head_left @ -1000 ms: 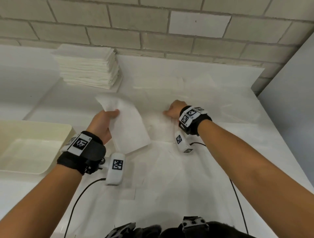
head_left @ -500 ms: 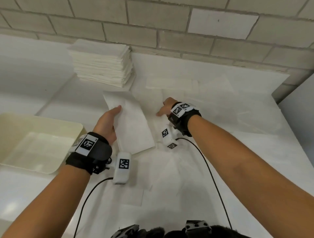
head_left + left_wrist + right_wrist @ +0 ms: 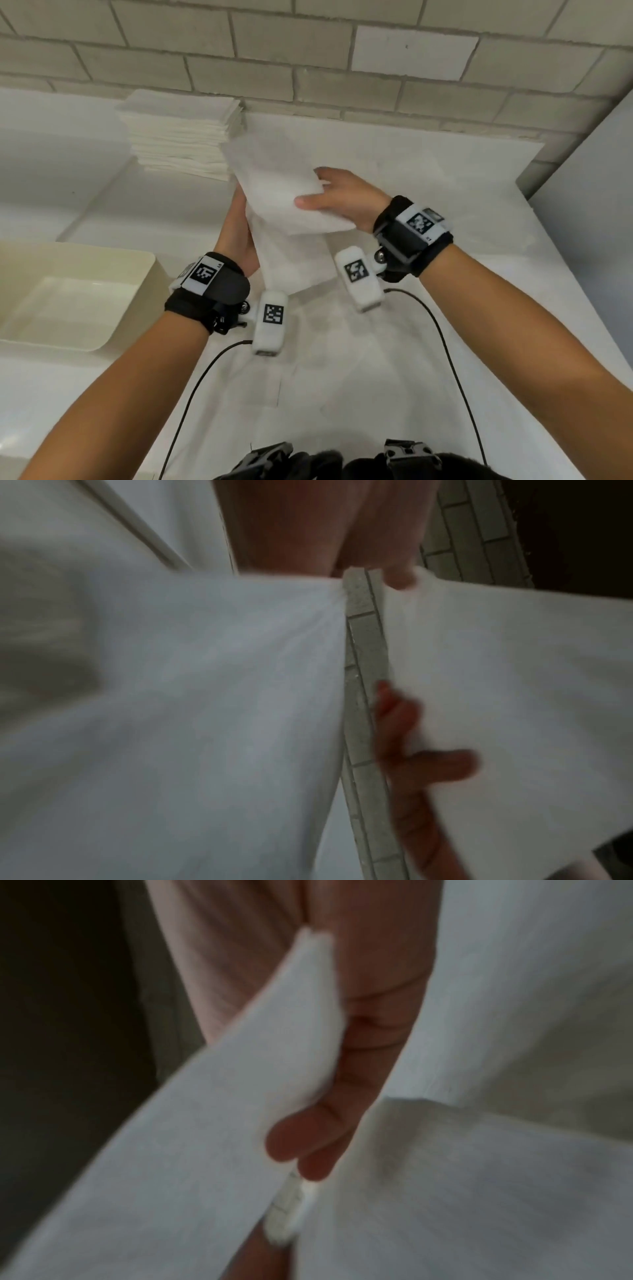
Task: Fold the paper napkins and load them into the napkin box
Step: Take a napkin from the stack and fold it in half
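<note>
Cream napkin box (image 3: 78, 294) sits on the white table (image 3: 394, 394) well off to the outer side of the left hand (image 3: 238, 236), open top up, nothing seen inside. Beyond that hand, against the brick wall (image 3: 308, 58), a tall napkin stack (image 3: 178, 133) stands, well apart from the box. Left hand is raised off the table, palm turned toward the right hand, gripping one folded napkin (image 3: 284, 240) along its left edge; the sheet hangs down past the wrist and its top corner rises up in front of the stack. Left wrist view is blurred but shows a thumb tip pressed on white paper (image 3: 205, 696), so the grasp is on. Just beside it, the right hand (image 3: 346, 202) holds a second folded napkin (image 3: 301, 202) laid across the first, thumb on top, fingers under; right wrist view shows fingers (image 3: 308, 1139) curled around a folded edge (image 3: 240, 1096). The two hands are near each other, the napkins touching and overlapping between them, both clear of the table. Wrist bands with tag markers and cables on both arms. More loose sheets lie flat on the table under and beyond the right hand, hard to separate, all white.
</note>
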Tool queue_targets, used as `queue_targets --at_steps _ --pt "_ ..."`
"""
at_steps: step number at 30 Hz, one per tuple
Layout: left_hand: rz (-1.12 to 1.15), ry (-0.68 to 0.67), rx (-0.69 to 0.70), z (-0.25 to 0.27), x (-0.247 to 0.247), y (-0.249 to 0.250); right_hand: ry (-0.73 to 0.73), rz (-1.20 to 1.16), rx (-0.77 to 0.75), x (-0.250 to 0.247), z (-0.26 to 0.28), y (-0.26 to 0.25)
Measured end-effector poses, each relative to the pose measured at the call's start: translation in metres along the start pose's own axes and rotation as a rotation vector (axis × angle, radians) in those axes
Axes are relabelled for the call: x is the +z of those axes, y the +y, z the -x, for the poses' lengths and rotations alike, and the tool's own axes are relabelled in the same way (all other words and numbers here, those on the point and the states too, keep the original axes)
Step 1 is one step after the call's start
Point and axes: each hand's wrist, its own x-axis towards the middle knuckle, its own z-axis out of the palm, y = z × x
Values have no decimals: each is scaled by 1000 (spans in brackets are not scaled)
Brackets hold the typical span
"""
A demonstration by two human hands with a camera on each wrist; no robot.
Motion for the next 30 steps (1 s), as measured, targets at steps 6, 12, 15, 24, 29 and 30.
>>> queue_targets --at_steps 6,12,15,24,29,30 --pt "53 -60 27 7 -10 -3 54 192 45 21 -2 24" --pt "-84 114 -31 -1 -24 -13 -45 369 36 14 -6 22" --pt "-46 179 -15 -4 -32 -7 67 514 123 -13 -26 19" --pt "-73 262 -29 -4 -53 -4 216 1025 434 -40 -78 65" --pt "-71 276 -26 -8 -49 -8 250 779 431 -54 -86 62" --pt "-71 274 -24 -9 -47 -7 261 719 416 -57 -83 59"
